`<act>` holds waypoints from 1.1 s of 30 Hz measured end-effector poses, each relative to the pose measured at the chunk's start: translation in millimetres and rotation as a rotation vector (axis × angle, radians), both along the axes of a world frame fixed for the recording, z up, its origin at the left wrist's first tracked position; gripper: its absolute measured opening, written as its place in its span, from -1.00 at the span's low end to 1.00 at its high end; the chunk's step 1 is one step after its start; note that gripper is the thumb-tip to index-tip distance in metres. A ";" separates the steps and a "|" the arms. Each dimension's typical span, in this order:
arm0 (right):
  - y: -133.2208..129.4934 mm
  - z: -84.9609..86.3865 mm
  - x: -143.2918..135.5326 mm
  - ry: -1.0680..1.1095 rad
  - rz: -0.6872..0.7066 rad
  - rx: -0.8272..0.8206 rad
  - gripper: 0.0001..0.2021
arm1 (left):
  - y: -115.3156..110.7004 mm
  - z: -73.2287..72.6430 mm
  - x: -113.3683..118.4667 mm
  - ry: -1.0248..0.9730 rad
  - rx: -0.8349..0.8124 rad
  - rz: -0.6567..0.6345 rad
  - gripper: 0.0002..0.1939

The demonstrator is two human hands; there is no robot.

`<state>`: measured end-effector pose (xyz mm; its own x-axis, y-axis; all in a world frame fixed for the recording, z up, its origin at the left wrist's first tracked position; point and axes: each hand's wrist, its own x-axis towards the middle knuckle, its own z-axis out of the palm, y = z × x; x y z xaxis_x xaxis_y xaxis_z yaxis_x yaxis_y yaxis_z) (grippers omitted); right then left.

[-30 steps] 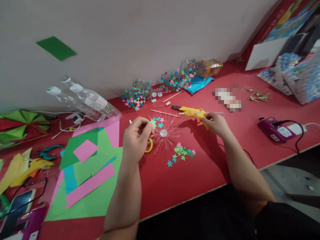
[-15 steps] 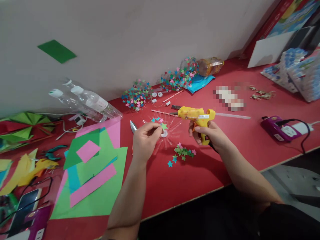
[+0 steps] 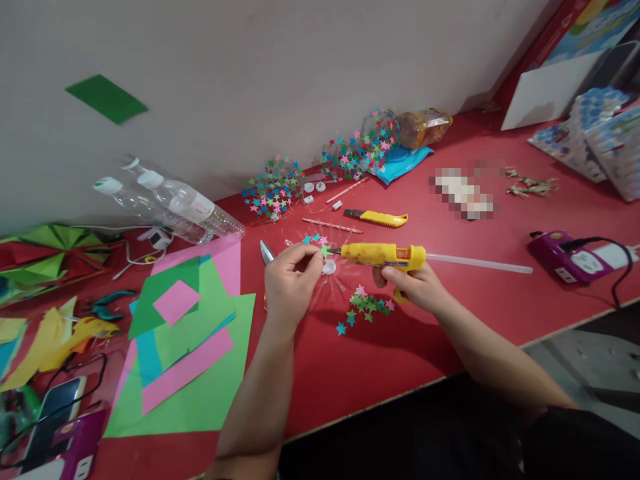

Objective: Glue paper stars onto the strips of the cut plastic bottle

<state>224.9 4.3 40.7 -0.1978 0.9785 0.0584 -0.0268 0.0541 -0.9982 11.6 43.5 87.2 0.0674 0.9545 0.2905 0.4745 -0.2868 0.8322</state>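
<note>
Between thumb and forefinger, my left hand (image 3: 293, 280) pinches a small green paper star (image 3: 325, 251). My right hand (image 3: 413, 283) is wrapped round the grip of a yellow hot glue gun (image 3: 383, 255), whose nozzle points left and reaches the star, touching or very close to it. A clear glue stick (image 3: 480, 264) sticks out of the gun's back. Beneath the hands lies a clear plastic piece cut into spreading strips (image 3: 329, 268), with a few stars at its far side. A loose pile of paper stars (image 3: 369, 305) lies nearer me.
Behind the gun lie a yellow utility knife (image 3: 383, 218) and a striped straw (image 3: 333, 225). Star-covered clear shapes (image 3: 274, 189) stand by the wall. Colored paper sheets (image 3: 200, 373) and plastic bottles (image 3: 185, 203) are at left, a purple power strip (image 3: 567, 257) at right.
My right hand has brought the glue gun left and down, its nozzle now at the green star. The utility knife shows fully behind it. My left hand has stayed almost in place.
</note>
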 end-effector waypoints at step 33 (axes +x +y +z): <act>0.9 0.6 2.4 -0.121 -0.025 0.132 -0.65 | -1.7 -0.3 1.6 -0.026 0.046 -0.051 -0.86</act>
<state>227.3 5.2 41.4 -0.1871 0.9686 0.1636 0.0958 0.1837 -0.9783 13.2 41.8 86.9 0.1076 0.9355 0.3366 0.4369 -0.3486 0.8292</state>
